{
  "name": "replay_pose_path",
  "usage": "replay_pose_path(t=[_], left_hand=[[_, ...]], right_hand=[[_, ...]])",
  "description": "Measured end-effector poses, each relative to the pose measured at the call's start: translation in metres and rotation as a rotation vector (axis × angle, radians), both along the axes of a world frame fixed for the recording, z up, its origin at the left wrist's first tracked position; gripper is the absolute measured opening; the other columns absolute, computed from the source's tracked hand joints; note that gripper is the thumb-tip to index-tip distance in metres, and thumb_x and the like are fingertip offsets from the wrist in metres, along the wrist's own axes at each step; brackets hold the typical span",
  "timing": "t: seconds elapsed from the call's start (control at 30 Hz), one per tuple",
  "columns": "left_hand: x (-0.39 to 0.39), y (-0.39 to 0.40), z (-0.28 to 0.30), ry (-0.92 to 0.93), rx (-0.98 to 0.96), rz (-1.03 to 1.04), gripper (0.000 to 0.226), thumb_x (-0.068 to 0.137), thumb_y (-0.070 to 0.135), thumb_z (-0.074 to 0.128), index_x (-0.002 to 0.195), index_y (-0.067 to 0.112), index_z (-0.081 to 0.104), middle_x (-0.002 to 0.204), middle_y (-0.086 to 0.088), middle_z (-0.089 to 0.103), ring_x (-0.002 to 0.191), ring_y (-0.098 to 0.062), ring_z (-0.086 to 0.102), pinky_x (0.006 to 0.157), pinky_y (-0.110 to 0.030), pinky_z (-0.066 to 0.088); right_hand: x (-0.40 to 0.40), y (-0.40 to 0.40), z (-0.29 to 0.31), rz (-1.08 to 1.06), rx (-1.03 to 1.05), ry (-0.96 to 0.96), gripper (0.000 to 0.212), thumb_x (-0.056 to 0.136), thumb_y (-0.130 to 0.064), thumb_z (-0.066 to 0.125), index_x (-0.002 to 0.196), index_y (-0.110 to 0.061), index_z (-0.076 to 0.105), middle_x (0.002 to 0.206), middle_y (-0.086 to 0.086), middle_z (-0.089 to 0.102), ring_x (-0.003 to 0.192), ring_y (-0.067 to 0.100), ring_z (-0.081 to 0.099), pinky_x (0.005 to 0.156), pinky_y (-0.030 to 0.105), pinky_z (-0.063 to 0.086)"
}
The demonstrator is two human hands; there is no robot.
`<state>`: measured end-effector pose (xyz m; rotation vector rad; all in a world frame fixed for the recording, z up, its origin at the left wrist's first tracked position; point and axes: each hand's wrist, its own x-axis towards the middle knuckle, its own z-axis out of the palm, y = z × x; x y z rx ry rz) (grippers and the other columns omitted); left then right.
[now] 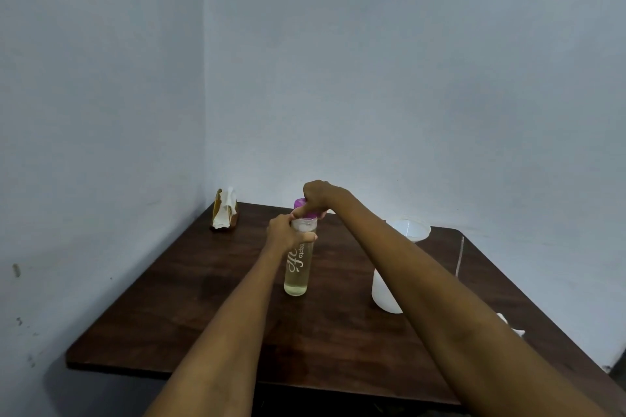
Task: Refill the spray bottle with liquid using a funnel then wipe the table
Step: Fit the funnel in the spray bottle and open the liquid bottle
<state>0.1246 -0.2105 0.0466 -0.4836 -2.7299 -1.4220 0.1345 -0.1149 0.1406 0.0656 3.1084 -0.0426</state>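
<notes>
Pale walls corner a dark table [203, 315]; both arms reach toward twelve o'clock, left hand [283, 234] clasping the bottle [298, 267], right hand [316, 196] pinching its purple cap [301, 205].

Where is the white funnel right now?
In the head view the funnel sits on the far right part of the table, near the wall, beyond the right forearm and behind the translucent white bottle.

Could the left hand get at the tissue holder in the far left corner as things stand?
Probably yes, once freed: the left hand grips the bottle, and bare table lies between it and the tissue holder.
</notes>
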Motion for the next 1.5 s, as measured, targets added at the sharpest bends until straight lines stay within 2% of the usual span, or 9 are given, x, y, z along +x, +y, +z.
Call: replay_pose_path(t=[0.33,0.47,0.83,0.93,1.07,1.17,1.27,1.4,1.5], left_hand=[[-0.004,-0.001,0.0,-0.03,0.029,-0.019,0.054,0.067,0.03,0.082,0.112,0.004,0.066,0.111,-0.012,0.07,0.104,-0.024,0.065,0.085,-0.03,0.05],[-0.005,-0.002,-0.001,-0.038,0.043,-0.044,0.054,0.067,0.029,0.082,0.112,0.004,0.066,0.112,-0.013,0.069,0.105,-0.024,0.065,0.086,-0.031,0.051],[-0.014,-0.008,0.002,-0.075,0.033,-0.129,0.057,0.068,0.027,0.083,0.117,0.004,0.064,0.115,-0.013,0.068,0.107,-0.024,0.065,0.085,-0.029,0.052],[-0.015,-0.01,-0.001,-0.089,0.045,-0.144,0.046,0.067,0.027,0.084,0.103,0.004,0.067,0.109,-0.012,0.07,0.098,-0.021,0.066,0.076,-0.025,0.05],[-0.012,-0.008,-0.004,-0.072,0.058,-0.128,0.044,0.066,0.027,0.084,0.101,0.005,0.069,0.106,-0.012,0.071,0.097,-0.022,0.068,0.082,-0.029,0.053],[-0.01,-0.007,-0.004,-0.073,0.065,-0.112,0.053,0.065,0.028,0.084,0.111,0.008,0.065,0.11,-0.009,0.069,0.103,-0.023,0.066,0.083,-0.028,0.051],[-0.007,-0.006,-0.003,-0.053,0.068,-0.101,0.068,0.066,0.029,0.084,0.125,0.012,0.056,0.117,-0.007,0.066,0.11,-0.023,0.062,0.086,-0.026,0.048],[-0.007,-0.004,-0.005,-0.053,0.041,-0.094,0.048,0.067,0.028,0.082,0.109,0.009,0.069,0.11,-0.011,0.071,0.101,-0.023,0.067,0.083,-0.025,0.048],[-0.009,-0.005,-0.007,-0.056,0.083,-0.109,0.045,0.067,0.024,0.083,0.106,0.007,0.07,0.107,-0.012,0.072,0.098,-0.023,0.068,0.081,-0.023,0.049]], right_hand=[[0.004,0.004,0.002,0.027,-0.024,-0.019,0.048,0.088,-0.037,0.064,0.054,-0.011,0.041,0.025,-0.004,0.047,0.047,0.013,0.05,0.048,0.017,0.036],[0.004,0.006,0.0,0.062,-0.032,-0.001,0.049,0.088,-0.038,0.063,0.053,-0.012,0.04,0.051,0.001,0.05,0.047,0.012,0.047,0.048,0.017,0.034],[-0.002,0.014,-0.003,0.148,-0.037,0.014,0.045,0.086,-0.041,0.064,0.056,-0.015,0.043,0.057,-0.003,0.047,0.052,0.01,0.043,0.05,0.018,0.031],[0.003,0.016,-0.001,0.184,-0.058,-0.025,0.032,0.087,-0.036,0.064,0.093,-0.005,0.061,0.087,0.008,0.06,0.079,0.022,0.056,0.062,0.022,0.04],[0.01,0.009,0.014,0.19,-0.109,-0.189,0.051,0.087,-0.014,0.065,0.134,-0.008,0.046,0.134,0.014,0.05,0.121,0.031,0.05,0.092,0.032,0.044],[0.013,-0.003,0.016,0.16,-0.05,-0.174,0.051,0.089,-0.029,0.063,0.134,-0.012,0.047,0.135,0.011,0.049,0.119,0.028,0.051,0.095,0.034,0.046],[0.016,-0.011,0.009,0.015,0.155,0.013,0.046,0.087,-0.052,0.057,0.094,-0.006,0.058,0.095,0.008,0.06,0.079,0.02,0.056,0.068,0.03,0.044],[0.016,-0.018,0.022,0.119,-0.02,-0.104,0.034,0.088,-0.008,0.056,0.122,-0.007,0.057,0.128,0.014,0.053,0.118,0.028,0.052,0.087,0.034,0.048],[0.016,-0.025,0.027,0.071,0.033,-0.029,0.031,0.089,-0.033,0.059,0.108,-0.009,0.06,0.118,0.011,0.058,0.11,0.026,0.055,0.085,0.034,0.045]])
